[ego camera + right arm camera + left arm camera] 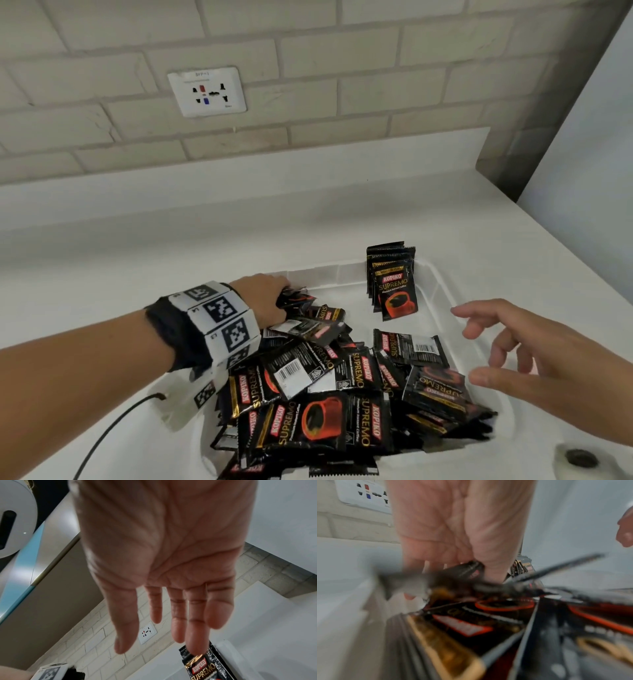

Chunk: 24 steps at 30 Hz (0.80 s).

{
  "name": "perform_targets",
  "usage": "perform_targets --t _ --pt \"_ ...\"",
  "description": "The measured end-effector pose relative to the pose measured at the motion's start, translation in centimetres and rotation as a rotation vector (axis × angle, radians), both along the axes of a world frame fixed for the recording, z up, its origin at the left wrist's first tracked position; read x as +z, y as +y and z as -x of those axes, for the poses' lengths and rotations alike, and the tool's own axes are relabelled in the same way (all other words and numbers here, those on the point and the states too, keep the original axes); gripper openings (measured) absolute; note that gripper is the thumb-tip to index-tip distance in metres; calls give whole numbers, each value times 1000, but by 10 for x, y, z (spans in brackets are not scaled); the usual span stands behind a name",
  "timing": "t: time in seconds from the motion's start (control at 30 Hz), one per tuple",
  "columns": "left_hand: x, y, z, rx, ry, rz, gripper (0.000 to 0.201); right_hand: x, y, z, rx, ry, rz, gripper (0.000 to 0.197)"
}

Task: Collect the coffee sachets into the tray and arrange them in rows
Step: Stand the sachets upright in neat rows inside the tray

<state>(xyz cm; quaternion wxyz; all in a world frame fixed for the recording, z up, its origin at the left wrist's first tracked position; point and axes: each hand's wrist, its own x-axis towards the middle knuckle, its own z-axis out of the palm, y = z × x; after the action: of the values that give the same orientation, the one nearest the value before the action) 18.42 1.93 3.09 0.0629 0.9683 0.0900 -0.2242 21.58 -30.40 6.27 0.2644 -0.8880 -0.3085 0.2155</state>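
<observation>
A white tray (442,284) holds a loose heap of black coffee sachets (325,394) over its near and left parts. Several sachets stand in an upright row (390,281) at its far right corner. My left hand (277,301) reaches into the far left of the heap, fingertips hidden among the packets. In the blurred left wrist view that left hand (458,568) pinches a sachet (469,569) between thumb and fingers. My right hand (479,339) hovers over the tray's right side with fingers spread; the right wrist view shows the right hand (159,635) empty.
The tray sits on a white counter (171,240) against a brick wall with a socket plate (207,91). A black cable (113,431) trails off my left wrist band. A dark round fitting (580,457) lies at the near right. A white panel rises to the right.
</observation>
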Motion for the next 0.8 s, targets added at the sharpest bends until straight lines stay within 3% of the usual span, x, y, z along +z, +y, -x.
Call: perform_targets --t 0.13,0.33,0.43,0.53,0.63,0.7,0.8 --pt "0 2 0 -66 -34 -77 35 4 2 2 -4 12 -14 84" --pt "22 11 10 -52 -89 24 28 5 0 1 -15 27 -37 82" --pt "50 19 21 -23 -253 87 29 9 1 1 -24 19 -58 81" --pt "86 21 38 56 -547 334 30 14 5 3 -16 7 -139 76" --pt "102 6 56 231 -744 682 48 23 15 8 17 36 -275 69" --pt "100 -9 64 290 -794 817 36 29 25 11 45 70 -406 63" --pt "86 -32 66 285 -793 839 31 37 45 13 95 144 -574 51"
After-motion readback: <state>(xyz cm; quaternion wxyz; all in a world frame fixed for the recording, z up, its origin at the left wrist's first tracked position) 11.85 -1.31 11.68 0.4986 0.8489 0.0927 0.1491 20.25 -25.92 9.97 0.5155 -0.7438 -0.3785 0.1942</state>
